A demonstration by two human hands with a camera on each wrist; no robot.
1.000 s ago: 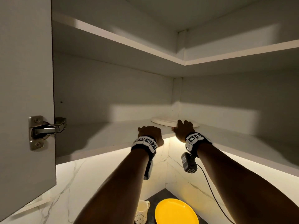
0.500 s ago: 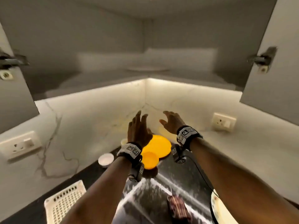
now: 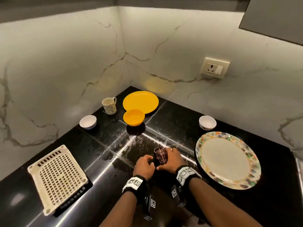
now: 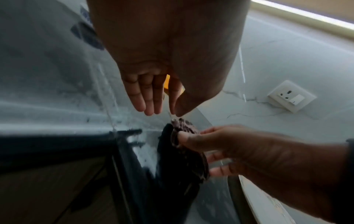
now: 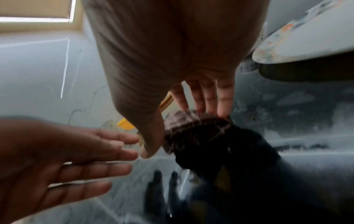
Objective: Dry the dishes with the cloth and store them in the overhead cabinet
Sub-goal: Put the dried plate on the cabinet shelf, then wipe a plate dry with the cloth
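Note:
A dark checked cloth [image 3: 161, 155] lies bunched on the wet black counter [image 3: 172, 122] in front of me. My right hand [image 3: 172, 159] grips it, thumb on one side and fingers on the other, as the right wrist view shows around the cloth [image 5: 195, 130]. My left hand [image 3: 145, 165] is beside the cloth's left edge with straight fingers [image 4: 145, 103] and holds nothing. Dishes stand around: a yellow plate [image 3: 140, 102], a yellow bowl [image 3: 133, 117], a spotted mug [image 3: 109, 105], two white bowls [image 3: 88, 122] [image 3: 207, 122] and a large patterned plate [image 3: 227, 159].
A cream perforated drying rack [image 3: 57, 177] lies at the near left. Marble walls close the corner, with a socket [image 3: 215, 67] on the right wall. An open cabinet door [image 3: 275, 17] hangs at the top right. Water streaks the counter's middle.
Both hands have come down from the cabinet shelf, where a white plate stays, to the counter. My view dropped with them, and my right hand has taken hold of the cloth.

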